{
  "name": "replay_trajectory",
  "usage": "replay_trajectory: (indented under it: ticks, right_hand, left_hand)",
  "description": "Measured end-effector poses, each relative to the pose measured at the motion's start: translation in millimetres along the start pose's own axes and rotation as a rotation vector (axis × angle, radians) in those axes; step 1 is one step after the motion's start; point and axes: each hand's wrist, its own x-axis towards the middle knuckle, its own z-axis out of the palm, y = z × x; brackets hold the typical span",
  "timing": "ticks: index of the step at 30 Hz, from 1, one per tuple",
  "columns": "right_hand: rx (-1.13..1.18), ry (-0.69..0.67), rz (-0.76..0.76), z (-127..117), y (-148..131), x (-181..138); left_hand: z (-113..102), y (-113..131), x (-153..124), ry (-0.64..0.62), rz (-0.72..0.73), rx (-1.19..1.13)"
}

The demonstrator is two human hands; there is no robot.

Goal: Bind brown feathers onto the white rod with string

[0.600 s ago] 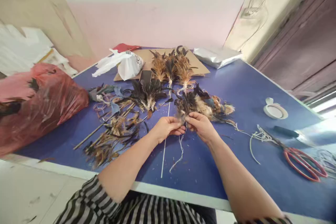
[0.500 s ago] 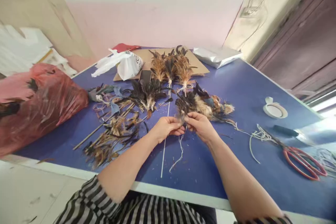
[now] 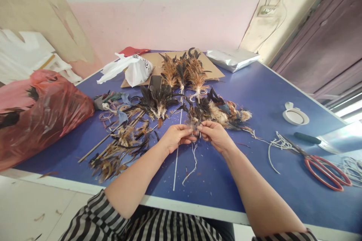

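Note:
My left hand [image 3: 179, 135] and my right hand [image 3: 213, 134] come close together over the middle of the blue table, each with fingers pinched. Between them is a small dark feather bunch [image 3: 195, 115], its lower end at my fingertips. The left fingers hold its base from one side, the right thumb and forefinger from the other. A white string [image 3: 194, 167] trails on the table below them. Beyond my hands lie brown feather bundles [image 3: 198, 73] tied with string, and a black feather bundle [image 3: 158, 101]. To the right is a pile of mixed feathers [image 3: 223, 115].
Loose feathers and sticks [image 3: 121, 147] spread at the left beside a red plastic bag [image 3: 59, 113]. Red-handled scissors [image 3: 328, 171], a knife [image 3: 308, 138] and a tape roll [image 3: 296, 116] lie at the right. A cardboard sheet [image 3: 212, 69] and a white bag [image 3: 138, 71] sit at the back.
Both hands stay nearly in place, pinching at the base of the feather bunch; the fingers have shifted slightly. The view has moved a little.

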Motion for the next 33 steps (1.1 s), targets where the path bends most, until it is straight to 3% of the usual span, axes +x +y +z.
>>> replay_trajectory:
  ticks: [9, 17, 20, 25, 28, 33]
  right_hand:
    - [-0.047, -0.041, -0.001, 5, 4, 1]
    - [-0.036, 0.024, -0.047, 8, 5, 1]
    - [0.016, 0.089, -0.108, 6, 2, 2]
    - [0.171, 0.318, -0.218, -14, -9, 6]
    - [-0.044, 0.395, -0.198, -27, -12, 7]
    - [-0.808, 0.308, -0.211, -29, -5, 6]
  left_hand:
    - [3, -3, 0, -0.038, 0.006, 0.041]
    - [6, -1, -3, -0.021, 0.089, 0.198]
    - [6, 0, -3, -0.017, 0.109, 0.285]
    - [-7, 7, 2, 0.038, 0.164, 0.286]
    - [-15, 14, 5, 0.113, 0.181, 0.155]
    - [-18, 20, 5, 0.148, 0.159, -0.030]
